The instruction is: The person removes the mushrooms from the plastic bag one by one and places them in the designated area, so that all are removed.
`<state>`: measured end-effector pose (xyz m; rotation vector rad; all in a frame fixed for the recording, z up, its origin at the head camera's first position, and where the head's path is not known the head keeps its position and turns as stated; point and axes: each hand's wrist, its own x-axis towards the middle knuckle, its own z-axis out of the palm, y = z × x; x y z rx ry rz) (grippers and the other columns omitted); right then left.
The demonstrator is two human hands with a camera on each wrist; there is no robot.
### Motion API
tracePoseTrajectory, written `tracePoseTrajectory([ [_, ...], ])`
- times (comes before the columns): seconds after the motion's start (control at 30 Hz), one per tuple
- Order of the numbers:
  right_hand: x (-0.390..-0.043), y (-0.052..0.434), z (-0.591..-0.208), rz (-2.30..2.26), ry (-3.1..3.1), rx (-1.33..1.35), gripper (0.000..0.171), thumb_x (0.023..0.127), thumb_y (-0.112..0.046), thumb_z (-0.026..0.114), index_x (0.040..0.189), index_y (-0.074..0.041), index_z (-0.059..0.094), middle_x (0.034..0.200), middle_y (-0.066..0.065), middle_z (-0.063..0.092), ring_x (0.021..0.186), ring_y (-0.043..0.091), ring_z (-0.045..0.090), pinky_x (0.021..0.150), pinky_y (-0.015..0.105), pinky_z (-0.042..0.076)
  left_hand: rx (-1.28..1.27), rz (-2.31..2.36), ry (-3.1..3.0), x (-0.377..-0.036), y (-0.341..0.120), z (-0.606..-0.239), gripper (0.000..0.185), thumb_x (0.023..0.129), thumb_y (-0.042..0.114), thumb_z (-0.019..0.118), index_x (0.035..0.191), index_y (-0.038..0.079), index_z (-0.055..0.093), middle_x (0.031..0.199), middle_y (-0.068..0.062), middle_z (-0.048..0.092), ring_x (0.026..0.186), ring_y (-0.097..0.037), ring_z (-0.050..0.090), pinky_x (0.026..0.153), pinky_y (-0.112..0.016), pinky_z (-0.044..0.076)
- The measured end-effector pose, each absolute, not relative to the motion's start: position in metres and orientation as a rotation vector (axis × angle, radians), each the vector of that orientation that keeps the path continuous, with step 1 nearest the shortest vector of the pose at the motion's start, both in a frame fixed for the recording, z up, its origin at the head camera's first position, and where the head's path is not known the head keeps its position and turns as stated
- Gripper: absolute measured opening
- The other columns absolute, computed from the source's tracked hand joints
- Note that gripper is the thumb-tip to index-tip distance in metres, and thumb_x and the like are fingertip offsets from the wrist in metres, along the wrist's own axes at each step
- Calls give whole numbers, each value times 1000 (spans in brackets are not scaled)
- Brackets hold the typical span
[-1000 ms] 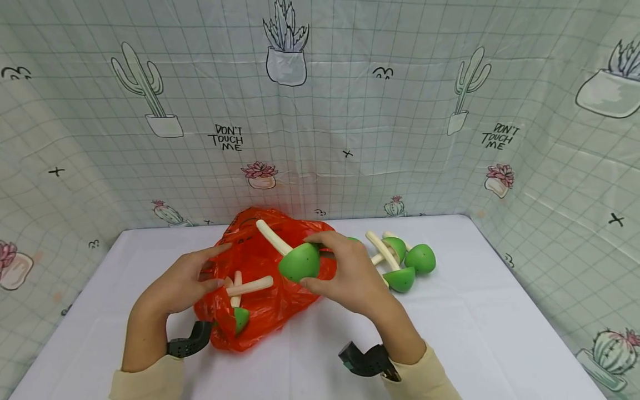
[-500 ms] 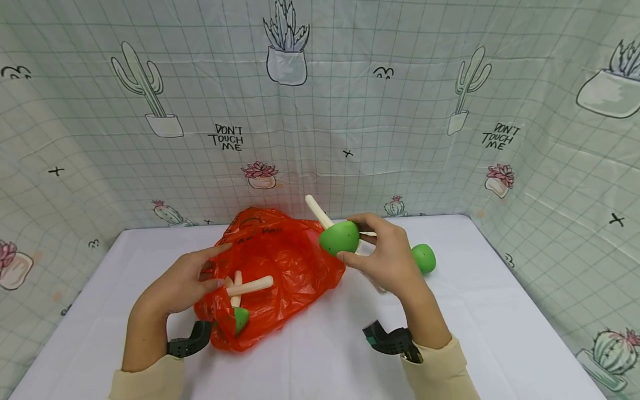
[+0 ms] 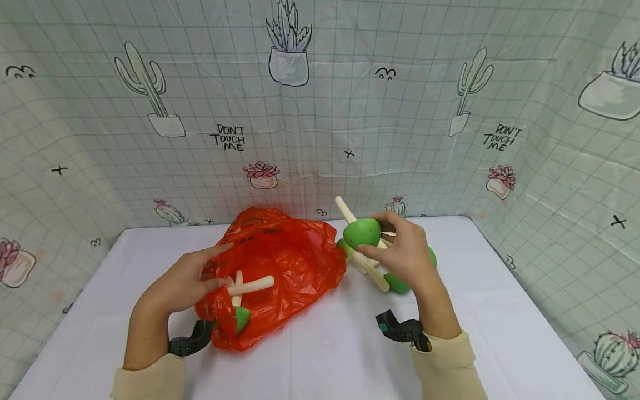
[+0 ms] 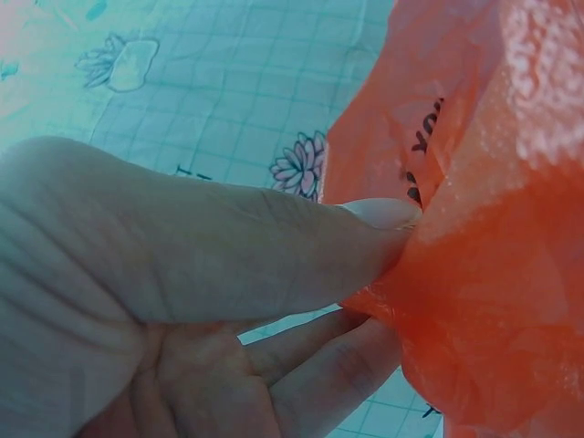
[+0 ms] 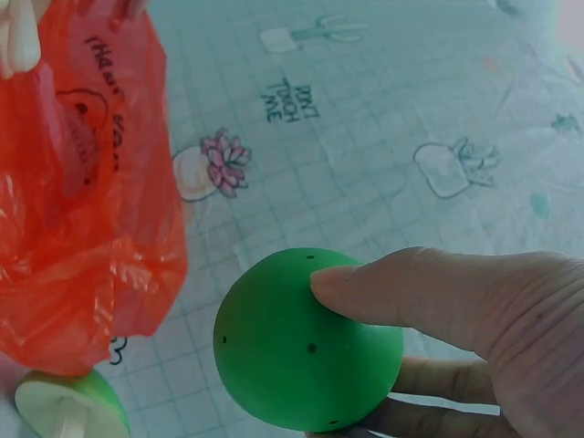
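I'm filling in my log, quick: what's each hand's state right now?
Left hand: closed, pinching the red bag.
Right hand: closed, holding a green mushroom by its cap.

Gridded backdrop [image 3: 330, 100]: "DON'T TOUCH ME", black lettering [image 3: 228, 138], printed twice, once at left, once at right; small black cross marks [image 3: 349, 154]. Red plastic bag [image 3: 295, 272]: "THANK YOU", dark lettering [image 5: 106, 96], creased, beside a round outline [image 5: 82, 135].

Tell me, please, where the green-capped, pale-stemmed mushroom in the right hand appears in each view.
Head: green-capped mushroom just right of centre, in the right hand.
Left wrist: not in it.
Right wrist: lower middle, green cap showing.
Shared landmark: crinkled red plastic bag.
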<state>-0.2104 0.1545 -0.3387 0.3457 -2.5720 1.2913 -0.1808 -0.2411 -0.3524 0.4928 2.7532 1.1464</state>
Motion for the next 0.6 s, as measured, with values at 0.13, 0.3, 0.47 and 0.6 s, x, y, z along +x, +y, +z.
tracePoseTrajectory([
  [0.13, -213, 160, -341, 1265, -2631, 295, 55, 81, -6, 90, 128, 5, 64, 122, 24, 70, 117, 39, 68, 101, 50, 57, 496, 1134, 2761, -181, -241, -352, 67, 95, 2, 74, 155, -7, 44, 149, -32, 52, 126, -49, 61, 98, -57, 57],
  [0.3, -215, 167, -341, 1188, -2703, 233, 55, 84, -13, 88, 129, 6, 62, 124, 26, 70, 118, 43, 68, 101, 53, 56, 495, 1134, 2760, -181, -241, -352, 67, 95, 2, 74, 155, -6, 44, 150, -32, 51, 126, -49, 60, 98, -57, 57],
  [0.47, -217, 172, -343, 1162, -2747, 204, 56, 85, -17, 88, 130, 5, 62, 127, 26, 69, 118, 45, 68, 100, 55, 56, 484, 1134, 2754, -181, -241, -352, 67, 95, 1, 73, 156, -6, 43, 150, -33, 51, 126, -50, 61, 98, -57, 57],
  [0.6, -219, 175, -345, 1139, -2776, 187, 54, 84, -17, 88, 127, 4, 63, 126, 25, 69, 118, 43, 67, 97, 56, 57, 479, 1144, 2748, -181, -241, -353, 67, 95, -1, 72, 156, -6, 43, 150, -33, 51, 126, -50, 61, 96, -56, 58],
])
